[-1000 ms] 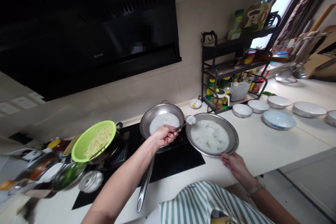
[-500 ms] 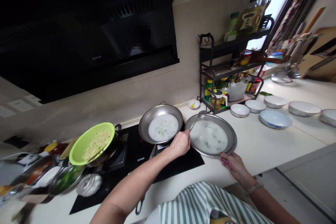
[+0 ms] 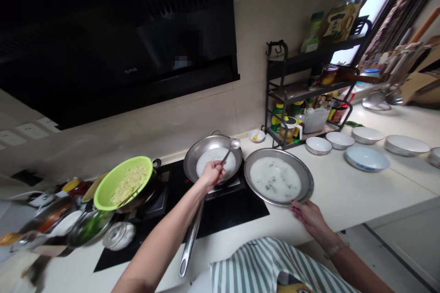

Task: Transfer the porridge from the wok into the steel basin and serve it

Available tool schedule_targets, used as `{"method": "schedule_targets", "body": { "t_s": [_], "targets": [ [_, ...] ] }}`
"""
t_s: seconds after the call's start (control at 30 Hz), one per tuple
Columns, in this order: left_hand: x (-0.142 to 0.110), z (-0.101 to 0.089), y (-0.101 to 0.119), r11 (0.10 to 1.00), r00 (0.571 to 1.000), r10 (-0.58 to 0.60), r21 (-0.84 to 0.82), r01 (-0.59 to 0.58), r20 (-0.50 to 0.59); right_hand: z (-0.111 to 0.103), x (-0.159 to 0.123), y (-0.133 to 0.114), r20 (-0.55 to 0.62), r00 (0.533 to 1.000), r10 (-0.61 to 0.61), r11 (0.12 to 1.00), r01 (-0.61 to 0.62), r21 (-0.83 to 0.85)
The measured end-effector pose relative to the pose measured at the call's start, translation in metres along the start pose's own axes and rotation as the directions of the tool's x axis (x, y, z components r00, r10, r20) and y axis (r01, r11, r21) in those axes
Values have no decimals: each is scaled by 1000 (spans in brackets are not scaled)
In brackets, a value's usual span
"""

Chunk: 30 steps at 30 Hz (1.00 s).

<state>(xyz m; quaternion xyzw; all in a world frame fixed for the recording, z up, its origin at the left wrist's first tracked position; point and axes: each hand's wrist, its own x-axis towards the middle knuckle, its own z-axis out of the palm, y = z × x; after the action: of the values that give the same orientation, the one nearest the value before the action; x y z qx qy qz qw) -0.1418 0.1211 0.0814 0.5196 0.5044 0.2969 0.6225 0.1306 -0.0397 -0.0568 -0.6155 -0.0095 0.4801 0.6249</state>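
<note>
Left hand [image 3: 212,176] has fingers closed round the ladle [image 3: 234,143], its bowl over the wok's [image 3: 191,160] far rim. Right hand [image 3: 308,218] pinches the near rim of the basin [image 3: 307,183] beside it. White liquid in both. Apparently ladling; moving the ladle calls for keeping it level.

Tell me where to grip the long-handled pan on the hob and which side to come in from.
Take the pan by the outer half of its long handle, coming in from the near side. That handle points toward the person and reaches past the hob's front edge, while the small loop sits at the far rim. I'd keep it level, given the liquid inside.
</note>
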Motion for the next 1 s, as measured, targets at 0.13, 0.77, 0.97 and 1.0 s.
{"method": "schedule_targets", "body": {
  "t_s": [0.13,0.77,0.97,1.0],
  "targets": [
    [13,-49,-4,991,957,-119,27,130,-266,0,1,-1,-6,1000,-8,999,8,-45],
    [16,-77,-6,810,917,-396,-453,372,44,0,0,-1,-18,1000,10,1000,-10,-22],
    [9,-74,-1,782,918,-389,-500,373,76,1,0,-3,-15,1000,8,1000,-8,-21],
    [8,-73,0,780,918,-389,-501,374,79,1,-1,-3,-18,1000,12,1000,-13,-16]
  ]
}}
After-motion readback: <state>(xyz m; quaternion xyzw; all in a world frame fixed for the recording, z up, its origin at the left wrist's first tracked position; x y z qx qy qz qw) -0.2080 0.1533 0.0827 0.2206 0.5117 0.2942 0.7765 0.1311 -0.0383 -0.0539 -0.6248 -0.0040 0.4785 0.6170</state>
